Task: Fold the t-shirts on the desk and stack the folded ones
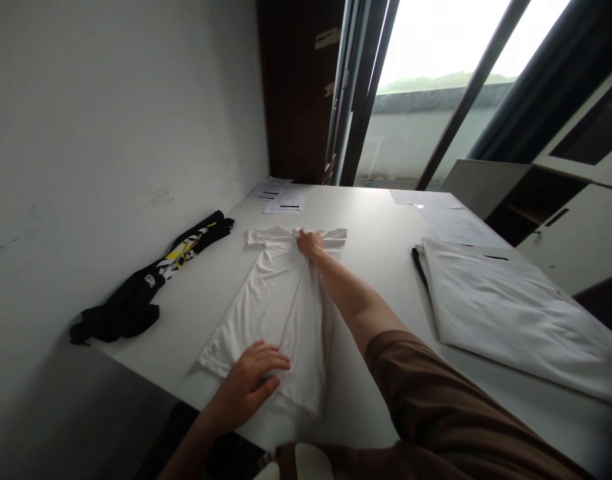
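A white T-shirt (pixel 273 293) lies spread on the table, its sleeves and collar end away from me and its hem near the front edge. My left hand (pixel 253 380) rests on the lower part of the shirt near the hem, fingers stretched out. At the far end, my right hand (pixel 310 243) is closed at the collar area, and the cloth gathers under its fingers. A lengthwise crease runs down the shirt between the two hands.
A black garment with yellow and white print (pixel 141 280) lies along the wall on the left. Folded white cloth (pixel 506 307) sits at the right, over something black. Papers (pixel 283 199) lie at the back, and more sheets (pixel 456 217) at the far right of the white table (pixel 356 207).
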Motion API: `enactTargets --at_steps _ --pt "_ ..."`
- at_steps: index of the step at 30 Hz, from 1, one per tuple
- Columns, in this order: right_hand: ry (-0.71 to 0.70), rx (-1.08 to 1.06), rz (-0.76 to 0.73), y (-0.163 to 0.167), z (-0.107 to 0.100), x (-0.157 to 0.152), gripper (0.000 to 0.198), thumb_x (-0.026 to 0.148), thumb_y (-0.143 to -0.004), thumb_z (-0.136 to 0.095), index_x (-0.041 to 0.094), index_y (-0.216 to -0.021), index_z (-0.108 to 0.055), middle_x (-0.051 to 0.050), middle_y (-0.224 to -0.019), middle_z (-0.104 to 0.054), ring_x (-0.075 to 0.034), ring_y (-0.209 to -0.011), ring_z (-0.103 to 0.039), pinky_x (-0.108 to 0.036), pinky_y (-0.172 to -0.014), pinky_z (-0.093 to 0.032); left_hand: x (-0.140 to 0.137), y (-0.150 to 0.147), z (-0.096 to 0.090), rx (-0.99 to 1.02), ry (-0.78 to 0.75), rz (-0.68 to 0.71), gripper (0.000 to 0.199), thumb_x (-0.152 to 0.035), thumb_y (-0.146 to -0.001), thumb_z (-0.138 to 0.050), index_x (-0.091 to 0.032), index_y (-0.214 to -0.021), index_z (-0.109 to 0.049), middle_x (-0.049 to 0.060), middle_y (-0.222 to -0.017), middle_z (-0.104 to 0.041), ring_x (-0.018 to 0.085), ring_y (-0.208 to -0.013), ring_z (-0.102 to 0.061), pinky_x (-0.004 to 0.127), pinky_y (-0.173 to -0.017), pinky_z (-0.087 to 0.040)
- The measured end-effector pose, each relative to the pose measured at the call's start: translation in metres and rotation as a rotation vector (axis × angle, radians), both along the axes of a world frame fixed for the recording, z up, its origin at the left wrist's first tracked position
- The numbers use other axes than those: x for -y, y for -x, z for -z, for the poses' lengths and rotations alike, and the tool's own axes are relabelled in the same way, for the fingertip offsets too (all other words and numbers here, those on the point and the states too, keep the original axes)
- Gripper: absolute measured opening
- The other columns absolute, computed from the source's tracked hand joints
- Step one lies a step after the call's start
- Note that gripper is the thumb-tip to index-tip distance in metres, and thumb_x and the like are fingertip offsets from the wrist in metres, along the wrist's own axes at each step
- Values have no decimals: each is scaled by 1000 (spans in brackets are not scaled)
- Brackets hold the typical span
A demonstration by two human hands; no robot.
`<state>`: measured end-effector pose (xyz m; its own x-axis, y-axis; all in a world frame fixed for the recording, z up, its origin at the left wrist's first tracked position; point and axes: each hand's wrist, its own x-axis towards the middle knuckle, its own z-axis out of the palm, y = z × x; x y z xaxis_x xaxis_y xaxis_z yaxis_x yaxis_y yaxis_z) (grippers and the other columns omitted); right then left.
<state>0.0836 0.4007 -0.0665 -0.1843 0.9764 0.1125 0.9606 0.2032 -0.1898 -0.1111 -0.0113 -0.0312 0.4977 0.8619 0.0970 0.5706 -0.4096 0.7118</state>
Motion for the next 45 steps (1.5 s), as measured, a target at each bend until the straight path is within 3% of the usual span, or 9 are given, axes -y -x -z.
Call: enactTargets --at_steps 10,17,23,27,32,37,41,45 --pt "-134 -124 36 -7 -4 1 42 32 -109 -26 26 -139 -56 -13 -132 -66 -28 -116 -61 -36 -93 -44 1 -1 -5 0 2 2 27 -27 -101 -58 -28 -125 -71 2 -131 -72 22 -135 -56 47 -129 -22" --pt "-57 -125 -17 -15 5 -8 37 32 -104 -42 25 -135 -61 -10 -135 -65 -27 -124 -55 -35 -101 -43 3 3 -3 2 7 -4 29 -28 -103 -56 -28 -129 -69 3 -134 -71 22 -138 -55 47 -129 -23" --pt "-145 -154 178 -40 10 -12 41 28 -104 -34 21 -131 -64 -16 -131 -64 -30 -121 -56 -39 -99 -43 12 2 -3 -57 34 3 31 -27 -103 -57 -31 -131 -68 1 -141 -67 22 -145 -49 50 -130 -18" --pt "-72 -110 223 -68 13 -18 43 26 -102 -36 18 -130 -68 -20 -127 -66 -35 -121 -55 -46 -100 -41 15 0 0 -62 30 -19 32 -26 -103 -56 -31 -132 -68 1 -140 -67 22 -145 -48 50 -130 -19" --pt "-58 -64 189 -93 14 -24 43 35 -99 -47 22 -136 -66 -19 -137 -61 -36 -128 -49 -47 -103 -39 14 3 1 -28 17 -22 31 -30 -103 -56 -30 -132 -68 2 -139 -69 23 -144 -49 50 -130 -20" --pt "51 -52 144 -109 14 -29 46 43 -103 -43 28 -143 -60 -14 -150 -53 -34 -138 -41 -52 -106 -37 14 3 -1 -29 29 -10 31 -32 -104 -56 -30 -131 -69 3 -139 -68 24 -145 -49 51 -130 -20" --pt "109 -14 134 -115 9 -36 53 49 -102 -47 28 -150 -53 -15 -151 -52 -37 -141 -40 -58 -105 -39 15 5 -9 -12 54 31 29 -33 -103 -57 -30 -129 -70 3 -140 -67 25 -145 -48 51 -130 -20" --pt "67 28 45 -100 3 -32 58 49 -99 -54 29 -154 -48 -14 -159 -44 -36 -149 -31 -59 -115 -29 3 15 -23 52 19 50 27 -31 -104 -55 -27 -125 -71 6 -140 -66 24 -141 -51 43 -124 -36"
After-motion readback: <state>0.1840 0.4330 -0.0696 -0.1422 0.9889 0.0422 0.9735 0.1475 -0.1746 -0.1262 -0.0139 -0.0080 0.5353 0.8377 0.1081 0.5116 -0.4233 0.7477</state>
